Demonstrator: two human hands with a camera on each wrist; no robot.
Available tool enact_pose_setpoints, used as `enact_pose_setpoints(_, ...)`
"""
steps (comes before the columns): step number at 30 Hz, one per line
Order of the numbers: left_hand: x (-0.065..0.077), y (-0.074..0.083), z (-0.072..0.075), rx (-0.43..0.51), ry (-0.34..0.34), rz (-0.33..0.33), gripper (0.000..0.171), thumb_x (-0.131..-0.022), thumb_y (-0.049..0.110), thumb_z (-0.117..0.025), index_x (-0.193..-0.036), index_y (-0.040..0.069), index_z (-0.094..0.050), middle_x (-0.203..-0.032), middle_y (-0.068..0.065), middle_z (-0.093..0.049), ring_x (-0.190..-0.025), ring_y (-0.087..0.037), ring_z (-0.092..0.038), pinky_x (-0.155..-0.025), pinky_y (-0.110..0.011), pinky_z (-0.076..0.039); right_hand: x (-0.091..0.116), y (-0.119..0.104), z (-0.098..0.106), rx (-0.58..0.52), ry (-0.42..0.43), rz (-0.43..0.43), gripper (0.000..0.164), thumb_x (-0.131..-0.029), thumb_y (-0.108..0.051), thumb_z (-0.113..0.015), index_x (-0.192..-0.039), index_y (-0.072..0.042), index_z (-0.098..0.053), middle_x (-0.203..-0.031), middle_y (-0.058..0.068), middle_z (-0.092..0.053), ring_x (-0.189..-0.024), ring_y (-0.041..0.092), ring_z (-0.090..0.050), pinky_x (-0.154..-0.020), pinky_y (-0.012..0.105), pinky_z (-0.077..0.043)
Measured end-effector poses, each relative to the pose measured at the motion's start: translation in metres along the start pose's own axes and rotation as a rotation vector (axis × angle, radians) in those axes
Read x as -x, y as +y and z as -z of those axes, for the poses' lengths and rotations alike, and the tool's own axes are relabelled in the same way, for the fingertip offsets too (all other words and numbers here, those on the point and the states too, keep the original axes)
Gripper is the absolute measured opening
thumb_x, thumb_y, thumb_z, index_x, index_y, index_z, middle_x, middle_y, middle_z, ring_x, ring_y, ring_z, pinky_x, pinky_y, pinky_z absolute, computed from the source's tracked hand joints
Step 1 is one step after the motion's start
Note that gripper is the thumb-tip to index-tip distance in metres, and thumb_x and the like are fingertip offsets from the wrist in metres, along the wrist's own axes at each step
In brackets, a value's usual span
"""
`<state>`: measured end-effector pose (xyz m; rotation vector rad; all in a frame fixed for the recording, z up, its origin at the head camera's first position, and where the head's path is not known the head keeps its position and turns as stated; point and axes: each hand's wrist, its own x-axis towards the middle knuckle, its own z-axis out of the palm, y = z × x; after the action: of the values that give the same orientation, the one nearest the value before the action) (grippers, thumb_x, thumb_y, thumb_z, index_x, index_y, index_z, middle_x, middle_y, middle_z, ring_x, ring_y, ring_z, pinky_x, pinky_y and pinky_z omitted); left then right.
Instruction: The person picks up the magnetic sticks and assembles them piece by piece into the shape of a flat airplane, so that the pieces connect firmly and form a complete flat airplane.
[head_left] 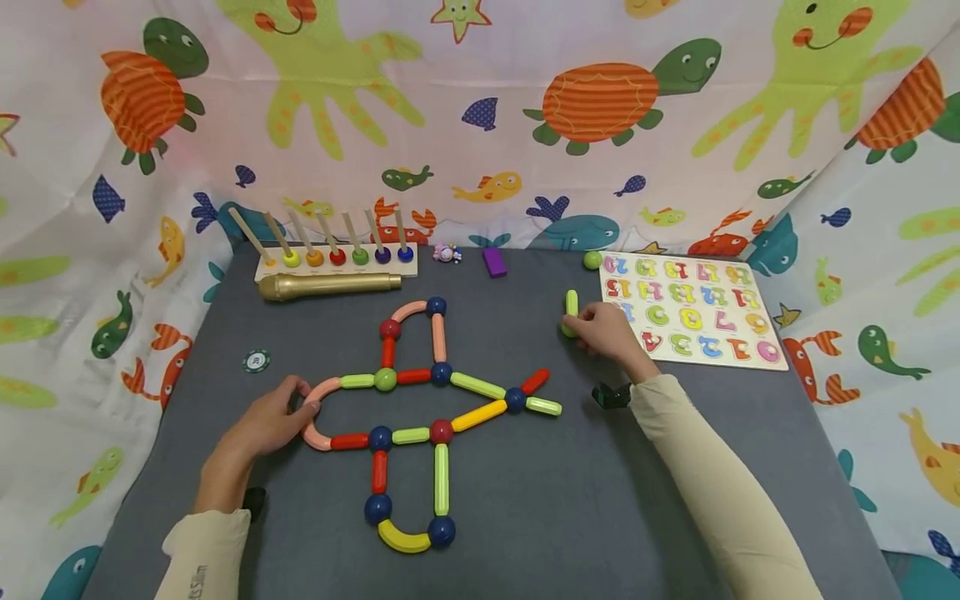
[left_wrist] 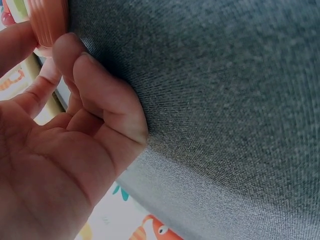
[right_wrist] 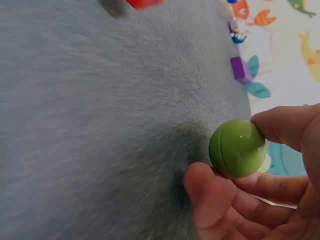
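A figure of magnetic sticks and balls lies flat on the table. My left hand [head_left: 273, 421] is at its left end, pinching the pink curved stick [left_wrist: 49, 22]. To the right of the figure, my right hand [head_left: 606, 333] pinches a green ball [right_wrist: 237, 148] between thumb and fingers. Beyond that ball a light green stick [head_left: 572, 303] points toward the back; I cannot tell if they are joined. The figure's right end has a blue ball [head_left: 515, 400] with a short red stick [head_left: 536, 382] and a light green stick [head_left: 543, 406] spreading from it.
At the back left stand a wooden peg board [head_left: 337, 260] and a gold microphone-shaped toy [head_left: 330, 286]. A purple block [head_left: 495, 262] and another green ball [head_left: 592, 260] lie at the back. A number puzzle board [head_left: 690, 310] is at the right, a poker chip [head_left: 256, 361] at the left.
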<state>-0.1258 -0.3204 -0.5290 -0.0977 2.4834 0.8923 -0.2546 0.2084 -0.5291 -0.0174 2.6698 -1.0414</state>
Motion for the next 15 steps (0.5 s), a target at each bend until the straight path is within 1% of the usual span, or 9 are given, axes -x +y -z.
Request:
enact_pose_setpoints(3, -0.001, -0.001, -0.002, 0.007, -0.007, 0.007, 0.029, -0.111, 0.026, -0.058, -0.125, 0.002, -0.048, -0.079, -0.009, -0.044, -0.070, -0.026, -0.048, -0.064, -0.038, -0.034, 0.024, 0.007, 0.005, -0.042, -0.014, -0.015, 0.037, -0.107, -0.036, -0.067, -0.101, 0.000, -0.069, -0.079, 0.012, -0.071, -0.064, 0.022, -0.066, -0.063, 0.034, -0.051)
enact_pose_setpoints(7, -0.001, -0.002, -0.001, -0.003, -0.015, 0.008, 0.030, -0.111, 0.026, -0.057, -0.126, 0.002, -0.047, -0.078, -0.009, -0.043, -0.070, -0.026, -0.047, -0.065, -0.039, -0.033, 0.059, 0.014, 0.006, -0.127, -0.025, -0.041, 0.036, -0.107, -0.035, -0.068, -0.105, 0.002, -0.069, -0.086, 0.014, -0.073, -0.070, 0.024, -0.070, -0.068, 0.038, -0.057)
enact_pose_setpoints(11, -0.001, -0.001, 0.001, -0.006, -0.027, 0.007, 0.031, -0.111, 0.027, -0.057, -0.127, 0.002, -0.048, -0.079, -0.009, -0.044, -0.071, -0.027, -0.047, -0.065, -0.039, -0.033, 0.090, 0.020, 0.000, -0.240, -0.055, -0.059, 0.034, -0.107, -0.029, -0.069, -0.107, 0.005, -0.070, -0.089, 0.016, -0.075, -0.073, 0.026, -0.072, -0.070, 0.040, -0.060)
enact_pose_setpoints(15, -0.002, 0.002, 0.002, 0.001, -0.042, 0.028, 0.032, -0.111, 0.028, -0.057, -0.127, 0.002, -0.047, -0.081, -0.010, -0.044, -0.073, -0.027, -0.048, -0.065, -0.039, -0.034, 0.112, 0.021, -0.010, -0.327, -0.087, -0.054, 0.032, -0.106, -0.025, -0.070, -0.108, 0.008, -0.070, -0.088, 0.018, -0.075, -0.073, 0.027, -0.072, -0.068, 0.041, -0.061)
